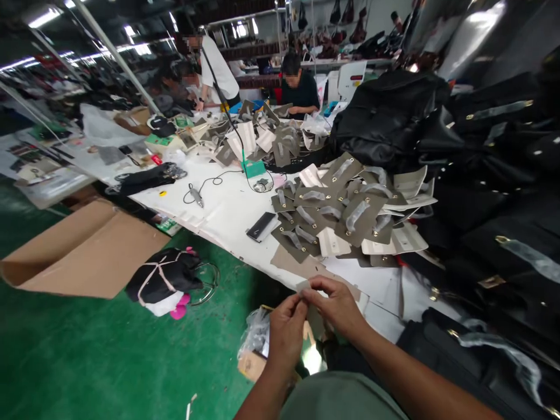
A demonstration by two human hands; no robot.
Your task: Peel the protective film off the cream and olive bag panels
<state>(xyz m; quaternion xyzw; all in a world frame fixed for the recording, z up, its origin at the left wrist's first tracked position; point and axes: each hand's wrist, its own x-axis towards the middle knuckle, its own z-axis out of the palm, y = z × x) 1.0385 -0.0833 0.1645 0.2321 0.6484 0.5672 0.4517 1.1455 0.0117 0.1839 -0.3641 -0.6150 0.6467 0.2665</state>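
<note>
In front of my body, at the table's near edge, my left hand [286, 326] and my right hand [335, 306] meet fingertip to fingertip. Both are closed in a pinch on a small grey piece [301, 286], mostly covered by the fingers; its kind cannot be made out. Just beyond them a flat brown sheet [301, 265] lies along the edge. Past it is a heap of grey-brown panels [363, 219] with film-wrapped handles and gold-coloured rings. A small black-and-white flat item [262, 226] lies left of the heap.
Black bags [389, 111] are piled high on the right. A corded tool [196, 197] and a green stand [254, 169] are on the white table [219, 204]. An open cardboard box [83, 248] and a tied black bundle [164, 277] stand on the left. A co-worker [300, 87] sits opposite.
</note>
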